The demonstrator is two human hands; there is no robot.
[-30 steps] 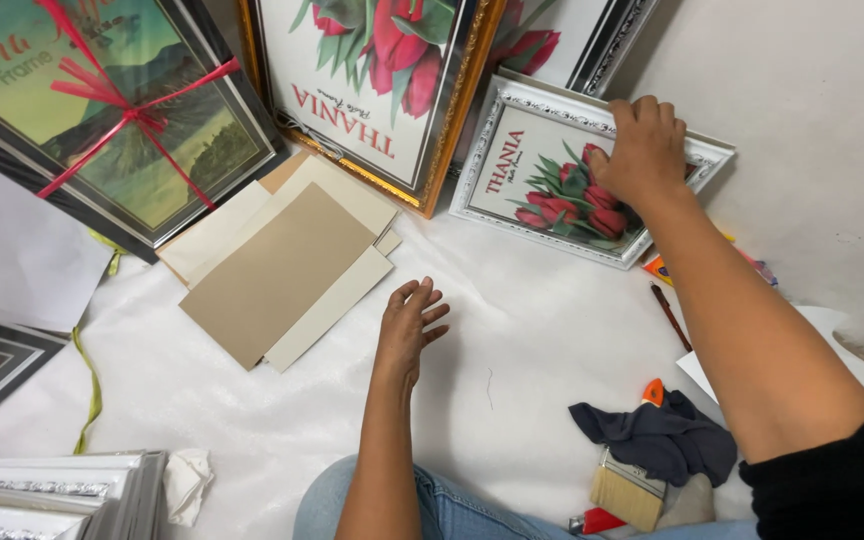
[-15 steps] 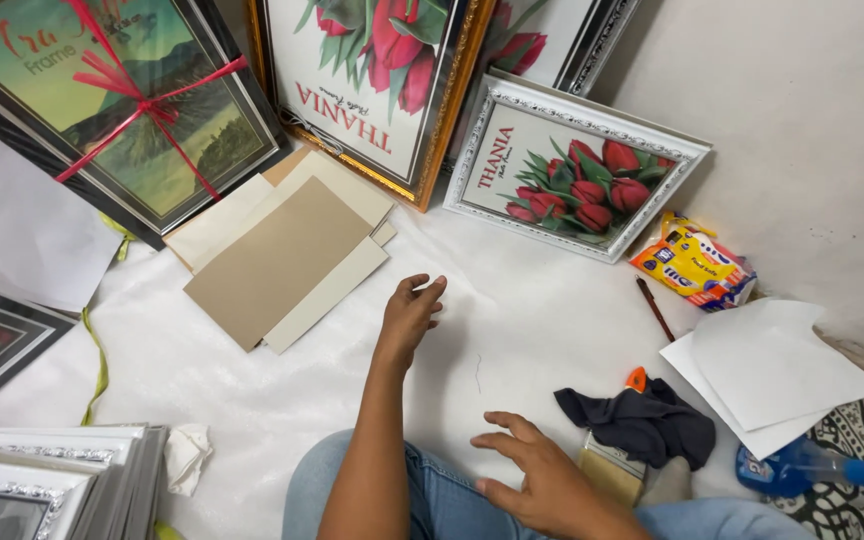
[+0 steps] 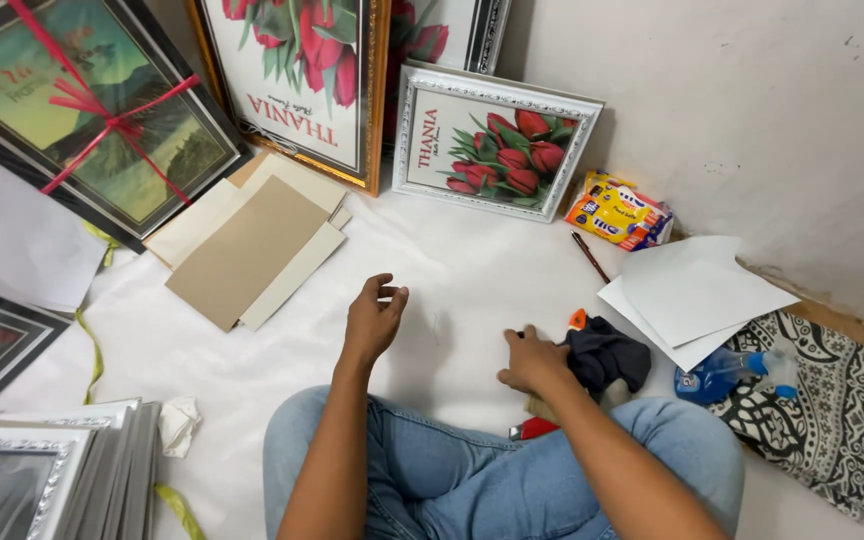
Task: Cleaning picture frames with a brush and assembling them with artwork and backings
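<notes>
Head view looks down at a person who sits on a white sheet (image 3: 472, 270) on the floor, in blue jeans.

Far left lies a stack of silver frames (image 3: 42, 470), with a crumpled bit of white paper (image 3: 180, 422) just beside it. Above them leans a dark framed picture (image 3: 102, 120) tied with a red ribbon. Next come some flat cardboard sheets (image 3: 247, 250), brown on top of pale ones. A big gold-framed tulip picture (image 3: 302, 80) stands behind them.

The left hand (image 3: 372, 320) rests on the white sheet. Its fingers are loosely curled and it holds nothing.

A smaller silver-framed tulip picture (image 3: 492, 140) leans on the wall, well apart from both hands.

The right hand (image 3: 532, 360) is low, near the knee, and it touches a dark cloth (image 3: 607, 355). The fingers are bent, but it is too hard to tell whether they grip the cloth or just lie against it. A small orange thing (image 3: 578, 320) peeks out at the cloth's top edge.

It looks like the reach for the cloth is the step in hand. To lift it, the fingers would need to pinch a good fold.

Further right lie a pencil (image 3: 589, 257), a yellow packet (image 3: 619, 210), some white paper sheets (image 3: 697, 295), a blue bottle (image 3: 722, 372) and a black-and-white patterned cloth (image 3: 822, 410).
</notes>
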